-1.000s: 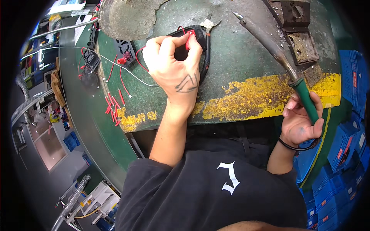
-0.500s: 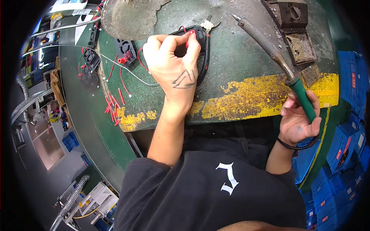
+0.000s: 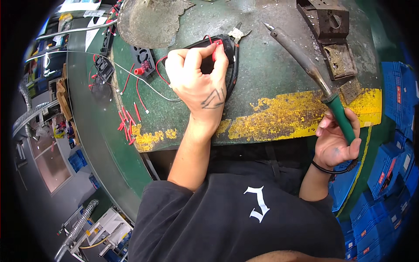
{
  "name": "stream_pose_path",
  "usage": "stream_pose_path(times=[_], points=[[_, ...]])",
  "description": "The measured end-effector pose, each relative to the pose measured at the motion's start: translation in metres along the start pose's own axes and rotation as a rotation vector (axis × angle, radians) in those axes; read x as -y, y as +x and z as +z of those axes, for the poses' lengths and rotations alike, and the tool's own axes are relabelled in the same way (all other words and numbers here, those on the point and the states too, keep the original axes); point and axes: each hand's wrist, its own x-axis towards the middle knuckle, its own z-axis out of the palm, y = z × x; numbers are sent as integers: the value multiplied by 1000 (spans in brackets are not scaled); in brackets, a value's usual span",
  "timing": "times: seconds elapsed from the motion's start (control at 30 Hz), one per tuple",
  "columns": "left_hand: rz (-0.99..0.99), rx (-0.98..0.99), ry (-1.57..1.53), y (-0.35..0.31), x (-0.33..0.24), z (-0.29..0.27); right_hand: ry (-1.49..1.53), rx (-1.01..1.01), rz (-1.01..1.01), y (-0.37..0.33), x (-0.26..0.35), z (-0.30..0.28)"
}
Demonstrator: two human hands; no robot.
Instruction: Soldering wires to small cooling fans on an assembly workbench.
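Note:
My left hand is closed in a pinch on a small red part at the top of a black plastic housing. Its palm and fingers hide most of that housing. A red wire runs out beside the hand. My right hand is wrapped round the green handle of a soldering iron, whose tip points up and away to the left, apart from the housing. Cutting pliers with dark handles lie just right of the housing, a whitish lump on their jaws.
A metal iron stand with a worn sponge tray sits at the far right. Left of my hand are a black fan housing, several red wire pieces and a grey cable. Blue crates stack beyond the right edge.
The view has shifted slightly. My left hand still pinches the red part, with its wrist a little further right. The soldering iron stays in my right hand, nearly unmoved.

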Motion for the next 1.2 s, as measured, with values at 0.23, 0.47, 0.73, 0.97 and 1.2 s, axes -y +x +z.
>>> stream_pose_path(times=[0.23,0.47,0.73,0.97,1.2], points=[[0,0,-13,2,-3,2,-7,-5,-7,0,1,-1],[-34,-19,-36,-1,-2,0,-8,-18,4,0,0,2],[-35,8,-103,3,-3,-7,25,-4,8,2,2,3],[124,152,-50,0,26,-75,119,53,26,4,9,-14],[154,559,210,-13,77,-130,185,51,44,7,12,-15]])
